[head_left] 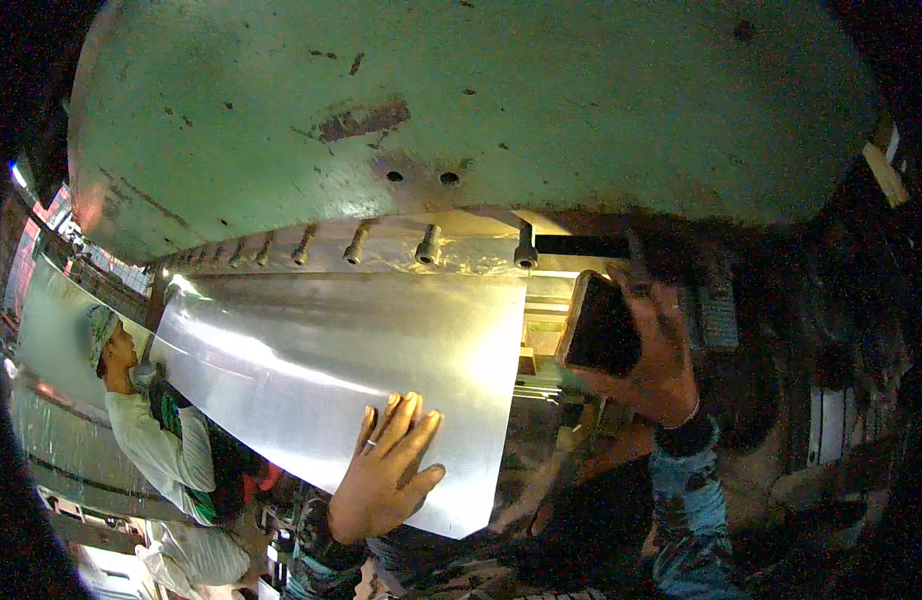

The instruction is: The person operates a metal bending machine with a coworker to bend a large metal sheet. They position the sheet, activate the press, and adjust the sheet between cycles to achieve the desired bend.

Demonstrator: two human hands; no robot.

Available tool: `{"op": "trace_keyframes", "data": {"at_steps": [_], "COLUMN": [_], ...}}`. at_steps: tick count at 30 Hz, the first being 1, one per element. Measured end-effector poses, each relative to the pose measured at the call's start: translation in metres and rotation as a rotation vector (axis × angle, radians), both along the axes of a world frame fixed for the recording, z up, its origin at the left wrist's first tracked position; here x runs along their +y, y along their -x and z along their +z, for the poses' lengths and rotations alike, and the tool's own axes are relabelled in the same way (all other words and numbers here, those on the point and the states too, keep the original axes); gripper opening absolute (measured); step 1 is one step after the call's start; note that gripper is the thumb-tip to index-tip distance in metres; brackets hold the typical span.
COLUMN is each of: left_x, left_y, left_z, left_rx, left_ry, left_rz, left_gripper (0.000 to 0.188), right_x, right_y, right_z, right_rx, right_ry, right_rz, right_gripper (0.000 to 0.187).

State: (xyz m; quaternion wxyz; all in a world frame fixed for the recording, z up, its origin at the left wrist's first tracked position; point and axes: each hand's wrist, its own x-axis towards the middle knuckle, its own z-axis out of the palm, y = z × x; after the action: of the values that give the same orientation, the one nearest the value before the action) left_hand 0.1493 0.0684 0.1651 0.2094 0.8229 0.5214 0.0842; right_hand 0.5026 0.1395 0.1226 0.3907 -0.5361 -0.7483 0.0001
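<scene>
A large shiny metal sheet [331,345] lies in front of me, its far edge at a machine's row of bolts. My left hand [383,485], with a ring on one finger, rests on the sheet near its close edge, fingers stretched out. To the right of the sheet, my right hand [666,350] is wrapped round a smartphone [603,330] with a dark screen. The phone is held upright beside the sheet's right edge. Bright light falls on the sheet and the machine bed near the phone; its source is hidden.
A big green machine plate [581,110], scuffed and with two holes, spans the far side. Below it runs a row of bolts [428,245]. At the left, a person [161,425] in a light shirt and patterned head covering stands by the sheet's end. The right side is dark.
</scene>
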Motion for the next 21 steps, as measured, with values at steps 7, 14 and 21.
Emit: {"op": "trace_keyframes", "data": {"at_steps": [7,14,21], "left_x": [0.017,0.025,0.017], "left_y": [-0.012,-0.015,-0.013], "left_z": [0.004,0.005,-0.005], "left_rx": [0.162,0.184,0.091], "left_ry": [0.049,0.03,-0.067], "left_rz": [-0.05,-0.089,-0.072], "left_gripper": [0.074,0.075,0.068], "right_x": [0.012,0.004,-0.001], "right_y": [0.006,0.006,-0.024], "right_z": [-0.001,-0.007,-0.004], "right_rx": [-0.014,0.0,0.056], "right_ry": [0.007,0.003,0.068], "right_rz": [-0.008,-0.011,0.05], "right_gripper": [0.114,0.116,0.103]}}
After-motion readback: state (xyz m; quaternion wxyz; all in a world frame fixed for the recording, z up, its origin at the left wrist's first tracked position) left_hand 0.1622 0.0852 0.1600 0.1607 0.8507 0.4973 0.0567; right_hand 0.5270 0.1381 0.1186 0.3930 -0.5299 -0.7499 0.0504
